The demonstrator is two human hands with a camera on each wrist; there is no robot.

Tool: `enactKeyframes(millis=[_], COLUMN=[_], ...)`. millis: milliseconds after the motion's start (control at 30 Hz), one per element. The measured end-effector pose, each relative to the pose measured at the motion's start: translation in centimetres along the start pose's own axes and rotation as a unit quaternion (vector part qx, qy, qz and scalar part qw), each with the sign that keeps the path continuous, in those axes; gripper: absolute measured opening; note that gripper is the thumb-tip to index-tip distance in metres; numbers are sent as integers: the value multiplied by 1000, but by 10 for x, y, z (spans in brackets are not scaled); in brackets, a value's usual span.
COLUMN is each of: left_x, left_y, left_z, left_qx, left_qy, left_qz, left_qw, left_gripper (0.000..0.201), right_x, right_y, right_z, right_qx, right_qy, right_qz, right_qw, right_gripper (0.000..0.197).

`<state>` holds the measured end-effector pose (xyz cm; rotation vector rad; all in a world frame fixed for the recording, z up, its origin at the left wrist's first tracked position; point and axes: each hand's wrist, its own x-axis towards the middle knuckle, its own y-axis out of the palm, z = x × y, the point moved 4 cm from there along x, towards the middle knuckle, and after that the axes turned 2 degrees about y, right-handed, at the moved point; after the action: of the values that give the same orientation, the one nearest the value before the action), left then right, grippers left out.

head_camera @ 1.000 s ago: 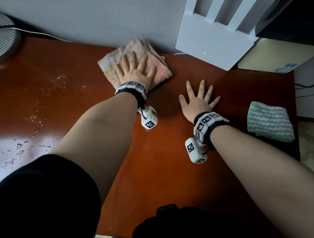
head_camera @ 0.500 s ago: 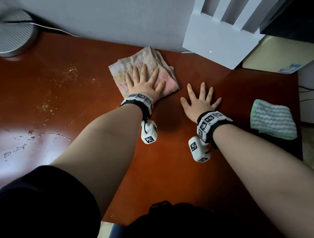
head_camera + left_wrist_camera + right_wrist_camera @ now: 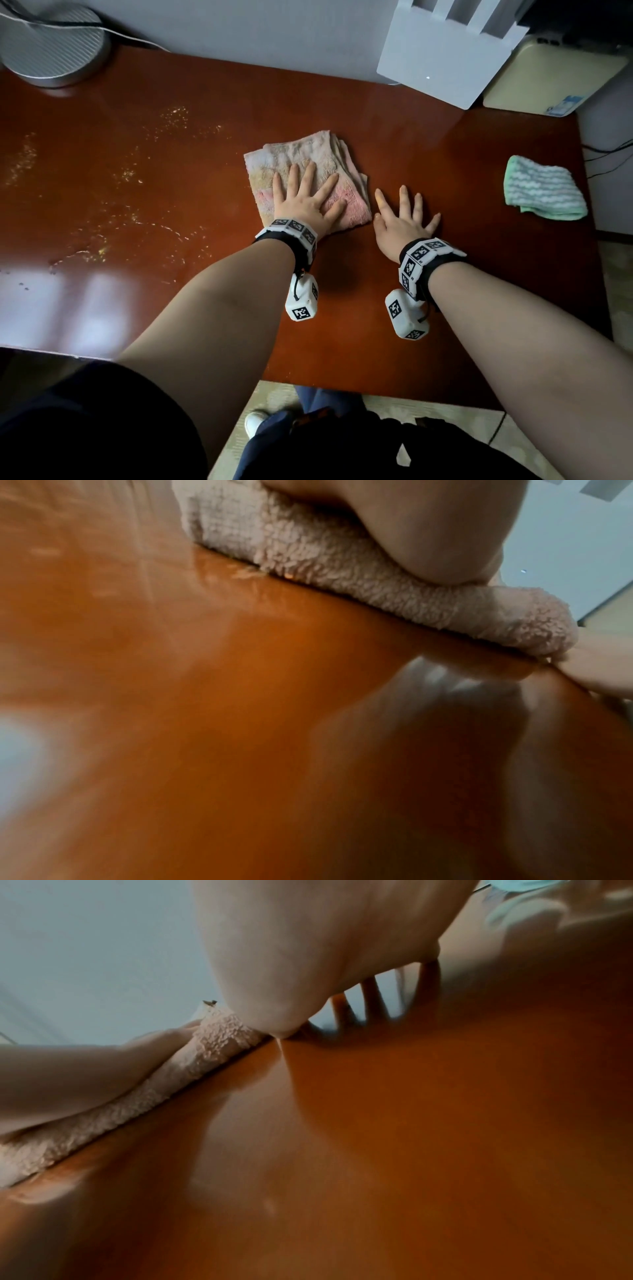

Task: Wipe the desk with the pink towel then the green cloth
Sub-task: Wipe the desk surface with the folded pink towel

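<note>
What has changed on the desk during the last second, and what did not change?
The left hand, pressed flat on the pink towel, has slid it from beside the wall toward the person, away from the white router. Nothing was taken hold of or let go. The right hand stays flat on the desk, and the green cloth lies untouched.

Both forearms reach forward, palms down, fingers spread.

The left hand point(image 3: 305, 202) presses flat with straight fingers point(image 3: 306, 176); the right hand point(image 3: 399, 222) lies flat just beside its thumb, fingers fanned, both wrists banded.
</note>
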<state>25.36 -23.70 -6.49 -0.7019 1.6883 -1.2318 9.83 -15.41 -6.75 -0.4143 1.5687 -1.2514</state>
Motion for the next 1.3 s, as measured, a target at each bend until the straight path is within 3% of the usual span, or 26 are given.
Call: enactKeyframes(millis=[333, 633, 1000, 1300], left_x=[-130, -208, -257, -239], left_y=[45, 65, 78, 77], left_z=[24, 45, 83, 100], left_qx=[32, 47, 41, 69], left_qy=[80, 116, 136, 163], left_qz=[6, 17, 19, 17], left_qw=[996, 992, 990, 984], left_gripper=[61, 60, 58, 59], right_x=[-102, -167, -191, -181], right_y=[66, 107, 119, 116], right_z=[17, 16, 26, 33], right_qx=[12, 21, 45, 47], right_qy=[33, 52, 90, 100], right_qz=[-5, -12, -29, -33], right_qw=[999, 998, 995, 993], right_gripper=[48, 50, 51, 55])
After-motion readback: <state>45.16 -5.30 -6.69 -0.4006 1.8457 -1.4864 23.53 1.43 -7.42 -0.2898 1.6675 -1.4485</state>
